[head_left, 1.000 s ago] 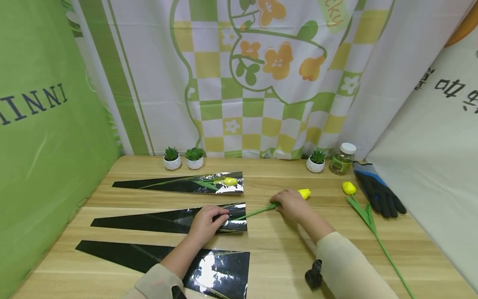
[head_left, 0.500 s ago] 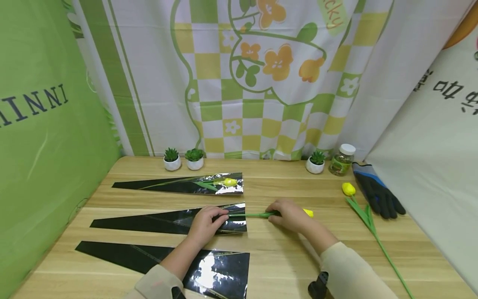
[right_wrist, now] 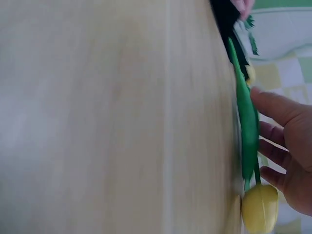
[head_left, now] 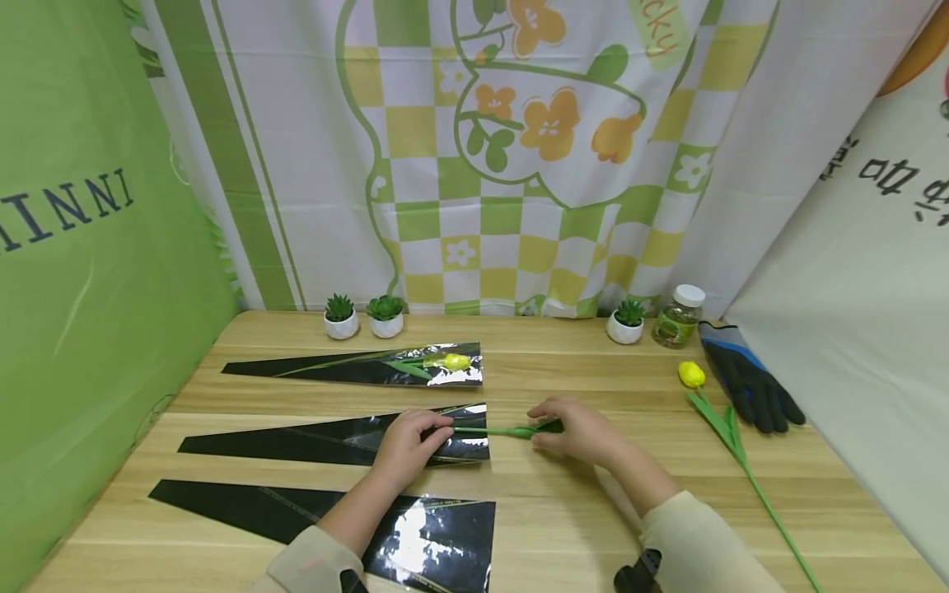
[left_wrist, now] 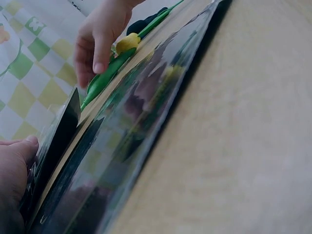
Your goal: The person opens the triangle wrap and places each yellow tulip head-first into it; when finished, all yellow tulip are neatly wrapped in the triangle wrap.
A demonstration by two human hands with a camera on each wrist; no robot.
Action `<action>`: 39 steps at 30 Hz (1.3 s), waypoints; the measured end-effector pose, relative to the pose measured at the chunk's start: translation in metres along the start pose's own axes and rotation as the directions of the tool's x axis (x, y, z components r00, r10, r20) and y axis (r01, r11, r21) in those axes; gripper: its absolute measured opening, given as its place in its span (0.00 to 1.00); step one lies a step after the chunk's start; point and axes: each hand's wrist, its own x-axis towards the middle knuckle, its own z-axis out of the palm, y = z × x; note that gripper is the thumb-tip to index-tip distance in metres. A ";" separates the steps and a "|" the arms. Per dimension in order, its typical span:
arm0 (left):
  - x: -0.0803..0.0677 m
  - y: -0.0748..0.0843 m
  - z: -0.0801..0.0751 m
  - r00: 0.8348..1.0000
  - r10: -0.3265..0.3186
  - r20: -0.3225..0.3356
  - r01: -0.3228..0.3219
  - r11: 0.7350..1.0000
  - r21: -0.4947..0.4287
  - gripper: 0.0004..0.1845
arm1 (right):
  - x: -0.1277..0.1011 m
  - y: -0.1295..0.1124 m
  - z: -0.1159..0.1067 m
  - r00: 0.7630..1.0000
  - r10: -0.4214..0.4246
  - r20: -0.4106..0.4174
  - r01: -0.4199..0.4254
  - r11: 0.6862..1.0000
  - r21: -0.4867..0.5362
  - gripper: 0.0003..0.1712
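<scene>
On the wooden table (head_left: 563,511) lies a yellow tulip (head_left: 504,430) with a green stem and leaf. My right hand (head_left: 578,428) holds it near the flower end. The yellow head hides under that hand in the head view but shows in the wrist views (left_wrist: 127,43) (right_wrist: 260,208). The stem's tip sits at the wide mouth of the middle black sleeve (head_left: 326,441). My left hand (head_left: 406,445) grips that mouth, and its upper flap (left_wrist: 63,136) is lifted.
A second black sleeve (head_left: 348,368) further back holds a tulip. A third sleeve (head_left: 415,535) lies nearest me. At the right are a loose tulip (head_left: 692,375), a black glove (head_left: 749,383) and a jar (head_left: 678,315). Small potted succulents (head_left: 341,315) line the back. Cloth backdrops enclose the table.
My right hand has slid the tulip leftward and turned it level, so the stem tip now reaches the sleeve mouth and the yellow head is covered. My left hand has stayed put.
</scene>
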 end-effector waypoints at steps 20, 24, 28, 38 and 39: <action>-0.003 -0.001 -0.003 1.000 -0.004 -0.003 0.004 1.000 0.009 0.07 | -0.053 0.057 -0.025 0.961 0.277 -0.021 -0.261 0.923 0.283 0.31; -0.003 -0.001 -0.002 1.000 -0.003 -0.003 0.003 1.000 0.010 0.07 | -0.052 0.058 -0.022 0.955 0.297 -0.020 -0.280 0.919 0.279 0.29; -0.003 -0.002 -0.001 1.000 0.004 -0.003 -0.004 1.000 0.011 0.07 | -0.049 0.057 -0.019 0.951 0.309 -0.024 -0.290 0.914 0.286 0.27; 0.000 0.000 -0.001 1.000 0.021 0.000 -0.021 1.000 0.017 0.06 | -0.038 0.048 -0.021 0.947 0.321 0.006 -0.296 0.865 0.404 0.26; 0.000 0.000 -0.001 1.000 0.023 0.003 -0.023 0.999 0.023 0.06 | -0.036 0.046 -0.021 0.950 0.311 0.002 -0.287 0.873 0.395 0.26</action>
